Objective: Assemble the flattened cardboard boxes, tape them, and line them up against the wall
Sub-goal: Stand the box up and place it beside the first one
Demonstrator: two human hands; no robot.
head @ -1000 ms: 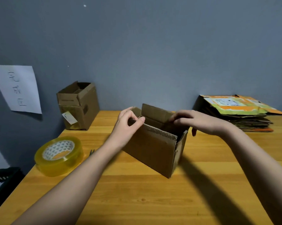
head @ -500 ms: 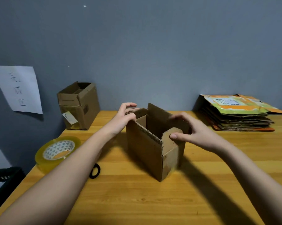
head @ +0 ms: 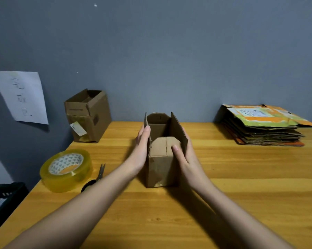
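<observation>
**Box squared up, flaps still standing**

The grey wall [head: 169, 51] and wooden table [head: 241, 177] frame it. The small box [head: 160, 169], skewed a moment ago, now stands square at the table's middle. The left hand [head: 141, 151] lies flat against its side. The right hand [head: 184, 155] flanks the other, thumb pressing the near flap. Taping looks next: tape roll [head: 66, 170] and scissors [head: 94, 178] wait left.
</observation>
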